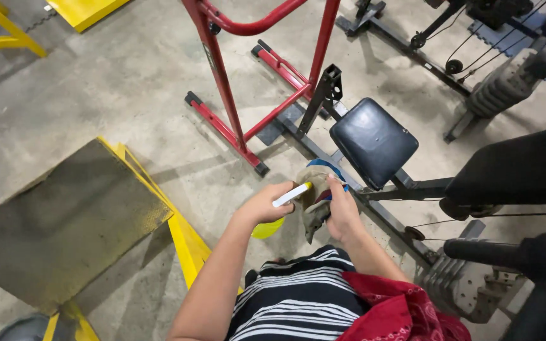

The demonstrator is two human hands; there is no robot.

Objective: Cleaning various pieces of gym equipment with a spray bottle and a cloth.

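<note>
- A crumpled grey-brown rag (314, 199) with a bit of blue showing at its top sits between the two hands, held up in the air over the concrete floor (127, 82), just in front of the person's striped shirt (298, 297).
- The right hand (342, 211) is clamped on the rag, fingers curled up over its right side, the cloth's loose tail hanging down beside the wrist.
- The left hand (263, 203) is closed around a slim white stick-shaped tool (292, 194) with a yellow tip; that tip touches the rag's upper left fold.
- The hands are close together, almost meeting at the rag.
- Just under the left hand a rounded yellow-green object (268, 228) peeks out; I cannot tell what it is.
- A red patterned cloth (406, 309) lies bunched at the person's right hip.
- Just beyond the rag stands a black padded seat (374, 142) on a dark steel frame, its near corner beside the right hand's fingers.
- Behind the seat rises a red tubular stand (222, 82), its feet spread on the floor.
- To the left lies a yellow-edged ramp (64, 221) with a dull, gritty grey top, its near corner close to the left forearm.
- To the right are black pads, cables and a stack of grey weight plates (456, 284); a second stack (507, 85) sits near the upper right corner.
</note>
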